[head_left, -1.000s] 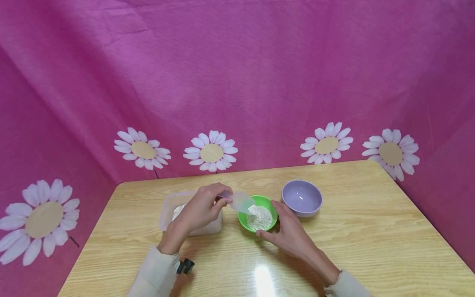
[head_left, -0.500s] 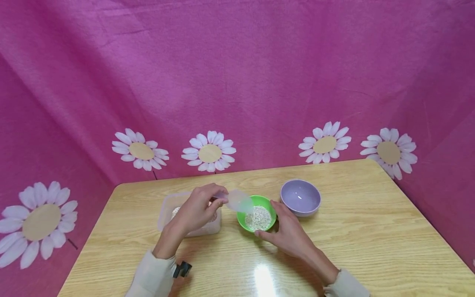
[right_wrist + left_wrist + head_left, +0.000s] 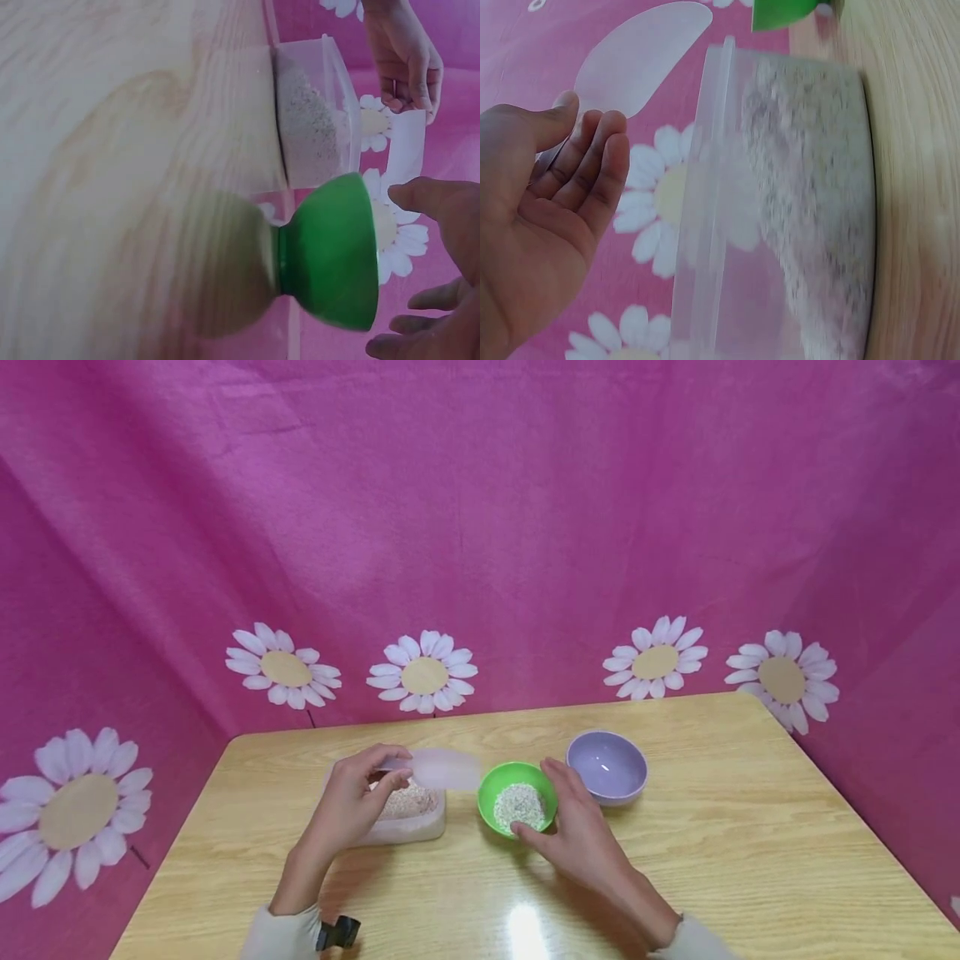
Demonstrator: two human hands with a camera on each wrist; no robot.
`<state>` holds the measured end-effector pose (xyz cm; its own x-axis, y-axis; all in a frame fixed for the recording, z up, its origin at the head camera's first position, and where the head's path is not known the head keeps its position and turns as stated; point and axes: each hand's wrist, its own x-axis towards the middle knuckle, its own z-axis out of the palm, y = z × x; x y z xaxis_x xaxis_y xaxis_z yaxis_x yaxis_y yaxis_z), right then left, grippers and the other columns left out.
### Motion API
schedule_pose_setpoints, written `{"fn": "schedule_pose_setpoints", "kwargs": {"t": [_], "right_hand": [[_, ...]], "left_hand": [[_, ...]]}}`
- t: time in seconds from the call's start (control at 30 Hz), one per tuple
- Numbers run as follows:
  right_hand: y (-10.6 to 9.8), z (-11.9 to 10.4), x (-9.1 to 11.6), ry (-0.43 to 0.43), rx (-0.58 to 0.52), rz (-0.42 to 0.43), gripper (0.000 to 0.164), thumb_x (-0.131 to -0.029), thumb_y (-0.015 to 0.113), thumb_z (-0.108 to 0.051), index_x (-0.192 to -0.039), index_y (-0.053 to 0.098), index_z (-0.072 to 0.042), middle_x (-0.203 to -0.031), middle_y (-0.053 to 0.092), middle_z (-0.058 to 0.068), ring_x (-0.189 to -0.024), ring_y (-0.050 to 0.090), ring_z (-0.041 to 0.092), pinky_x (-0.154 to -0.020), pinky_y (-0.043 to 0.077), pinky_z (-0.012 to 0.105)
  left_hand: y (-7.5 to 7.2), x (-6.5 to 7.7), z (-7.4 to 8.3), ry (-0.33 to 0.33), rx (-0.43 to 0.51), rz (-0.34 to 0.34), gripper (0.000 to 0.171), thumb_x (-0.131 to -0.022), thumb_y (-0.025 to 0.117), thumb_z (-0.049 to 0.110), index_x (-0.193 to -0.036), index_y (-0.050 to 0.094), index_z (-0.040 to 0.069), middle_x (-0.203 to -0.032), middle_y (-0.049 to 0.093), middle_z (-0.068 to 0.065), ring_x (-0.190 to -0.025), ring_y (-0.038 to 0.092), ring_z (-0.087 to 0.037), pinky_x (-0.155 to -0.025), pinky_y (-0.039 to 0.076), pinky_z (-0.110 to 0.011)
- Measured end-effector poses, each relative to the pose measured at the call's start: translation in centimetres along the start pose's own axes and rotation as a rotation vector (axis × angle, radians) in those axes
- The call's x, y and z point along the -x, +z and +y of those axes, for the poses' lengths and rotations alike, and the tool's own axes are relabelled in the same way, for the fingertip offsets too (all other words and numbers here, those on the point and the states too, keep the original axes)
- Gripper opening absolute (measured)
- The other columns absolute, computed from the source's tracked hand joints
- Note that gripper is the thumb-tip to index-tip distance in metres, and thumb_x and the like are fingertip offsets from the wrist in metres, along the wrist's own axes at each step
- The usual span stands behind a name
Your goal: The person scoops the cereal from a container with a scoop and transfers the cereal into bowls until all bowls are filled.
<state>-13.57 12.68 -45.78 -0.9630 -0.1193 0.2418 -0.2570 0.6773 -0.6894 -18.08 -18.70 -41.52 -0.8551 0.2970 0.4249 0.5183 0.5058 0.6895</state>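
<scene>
**Scoop held above a container of flakes, beside a green bowl**

At far left, a large white daisy (image 3: 78, 814) marks the magenta cloth (image 3: 525, 527) that stands behind the wooden table (image 3: 750, 835). A pale sleeve (image 3: 281, 935), with a black fitting (image 3: 339, 933) beside its cuff, leads to the left hand (image 3: 351, 800). This hand pinches the handle of a translucent scoop (image 3: 447, 770) between thumb and fingers. Beneath stands a rectangular translucent plastic container (image 3: 405, 834) on the table; its pale flakes (image 3: 408, 802) slope, heaped higher toward the green bowl, as the left wrist view shows. The scoop's blade extends rightward above the container, its tip near the bowl's left rim.

The green bowl (image 3: 489, 791) sits upright on the table, holding a mound of similar flakes (image 3: 520, 804). At its right side is the right hand (image 3: 581, 835), thumb and fingers spread around a gap; the right wrist view shows them apart from the bowl, gripping nothing. Just beyond, a purple bowl (image 3: 607, 767) stands upright near the fingertips. Two smaller daisies (image 3: 655, 662) decorate the cloth at right.
</scene>
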Motion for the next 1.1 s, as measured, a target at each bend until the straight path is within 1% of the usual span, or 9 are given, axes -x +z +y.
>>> {"fn": "schedule_pose_setpoints", "kwargs": {"t": [0.1, 0.2, 0.27, 0.43, 0.5, 0.7, 0.9, 1.1], "right_hand": [[0.4, -0.6, 0.0, -0.027, -0.005, 0.032, 0.09, -0.085, 0.093, -0.028, -0.155, 0.048, 0.006, -0.162, 0.048, 0.021, -0.15, 0.048, 0.045, -0.121, 0.041, 0.063], [0.7, -1.3, -0.2, -0.034, -0.016, 0.033, 0.09, -0.085, 0.093, -0.028, -0.156, 0.048, 0.005, -0.163, 0.048, 0.02, -0.15, 0.049, 0.045, -0.122, 0.041, 0.062], [1.0, -1.8, -0.3, -0.03, -0.028, 0.024, 0.09, -0.085, 0.093, -0.028, -0.156, 0.048, 0.004, -0.163, 0.049, 0.019, -0.149, 0.05, 0.043, -0.123, 0.041, 0.059], [1.8, -2.9, -0.6, -0.024, -0.038, -0.002, 0.089, -0.086, 0.092, -0.029, -0.158, 0.048, 0.0, -0.162, 0.05, 0.017, -0.148, 0.052, 0.041, -0.122, 0.043, 0.058], [2.1, -3.2, -0.6, -0.028, -0.041, -0.01, 0.089, -0.086, 0.091, -0.031, -0.158, 0.048, 0.0, -0.162, 0.05, 0.017, -0.149, 0.051, 0.041, -0.122, 0.043, 0.059], [3.0, -4.2, -0.9, -0.041, -0.076, -0.042, 0.089, -0.087, 0.091, -0.031, -0.158, 0.047, 0.001, -0.164, 0.048, 0.017, -0.15, 0.049, 0.041, -0.121, 0.043, 0.058], [3.8, -5.2, -1.3, -0.061, -0.094, -0.09, 0.089, -0.089, 0.089, -0.032, -0.16, 0.045, 0.0, -0.166, 0.045, 0.016, -0.15, 0.049, 0.04, -0.122, 0.043, 0.056], [5.0, -5.8, -1.7, -0.103, -0.125, -0.102, 0.088, -0.088, 0.089, -0.026, -0.158, 0.045, 0.003, -0.164, 0.046, 0.02, -0.148, 0.051, 0.043, -0.122, 0.043, 0.058]], "left_hand": [[-0.9, 0.8, -0.3, -0.064, 0.015, 0.034, 0.016, -0.099, 0.073, 0.001, -0.115, 0.074, 0.004, -0.098, 0.077, -0.007, -0.083, 0.075, -0.017, -0.08, 0.064, -0.026], [-1.7, 1.5, -0.6, -0.11, 0.019, 0.059, 0.015, -0.1, 0.073, 0.004, -0.115, 0.075, 0.005, -0.097, 0.077, -0.007, -0.084, 0.076, -0.015, -0.081, 0.061, -0.02], [-2.3, 1.9, -0.8, -0.122, 0.012, 0.073, 0.015, -0.101, 0.073, 0.005, -0.115, 0.075, 0.006, -0.097, 0.078, -0.006, -0.083, 0.075, -0.01, -0.08, 0.06, -0.017], [-3.6, 2.8, -1.5, -0.119, -0.012, 0.105, 0.015, -0.1, 0.074, 0.004, -0.115, 0.075, 0.005, -0.096, 0.078, -0.007, -0.082, 0.073, -0.002, -0.076, 0.059, -0.015], [-4.1, 3.2, -1.8, -0.126, -0.024, 0.11, 0.014, -0.1, 0.073, 0.003, -0.114, 0.075, 0.004, -0.095, 0.078, -0.007, -0.082, 0.072, -0.001, -0.074, 0.058, -0.015], [-5.5, 4.0, -3.0, -0.123, -0.081, 0.09, 0.012, -0.1, 0.073, 0.001, -0.111, 0.074, 0.003, -0.092, 0.077, -0.007, -0.08, 0.073, -0.003, -0.072, 0.058, -0.015], [-7.0, 4.5, -4.1, -0.097, -0.142, 0.057, 0.017, -0.098, 0.073, -0.003, -0.114, 0.074, -0.002, -0.094, 0.079, -0.011, -0.078, 0.071, 0.003, -0.068, 0.057, -0.017], [-8.2, 4.8, -4.8, -0.084, -0.184, 0.012, 0.018, -0.097, 0.074, -0.004, -0.115, 0.074, 0.0, -0.092, 0.08, -0.007, -0.076, 0.07, 0.0, -0.063, 0.053, -0.023]]}}
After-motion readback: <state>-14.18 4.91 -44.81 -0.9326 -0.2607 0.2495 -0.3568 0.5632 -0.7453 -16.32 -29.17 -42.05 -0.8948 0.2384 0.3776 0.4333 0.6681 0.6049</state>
